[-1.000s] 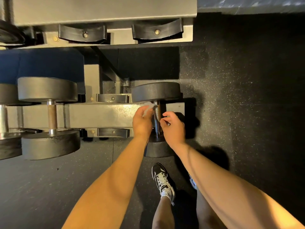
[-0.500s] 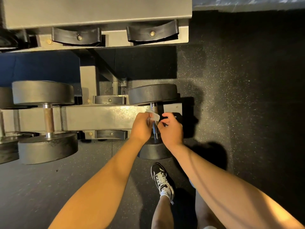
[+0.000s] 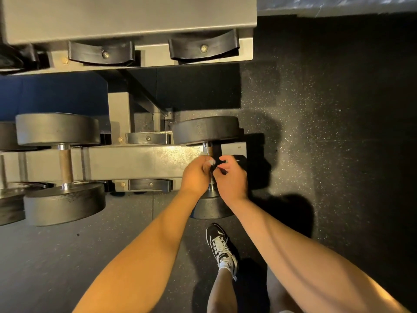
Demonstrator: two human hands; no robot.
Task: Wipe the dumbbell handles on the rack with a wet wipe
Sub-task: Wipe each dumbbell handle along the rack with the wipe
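The wipe [image 3: 211,162] has travelled down the handle [image 3: 207,151] of the dumbbell [image 3: 206,129] that sits at the right end of the rack's [image 3: 140,161] lower tier. A second ago it showed as a broad white patch high on the bar, just under the far head. Half a second ago it lay mid-bar between the two hands. Now only a small white scrap peeks out above the left hand [image 3: 196,175], and a stretch of bare knurled bar shows between that scrap and the far head. I take this to mean the far part of this handle is wiped and the stroke is heading for the near head, with the near end still to do under the hands. The left hand pinches the wipe against the bar with its fingers curled in. The right hand [image 3: 231,177] is curled in close against the bar from the other side, touching or almost touching the left. Whether it pinches the wipe, the bar or something dark at its fingertips I cannot tell. Both hands sit lower on the bar than before and closer together. The next dumbbell [image 3: 61,127] stands further left on the same tier, its handle as yet untouched, and the two cradles [image 3: 204,47] at the upper tier's right end hold nothing.
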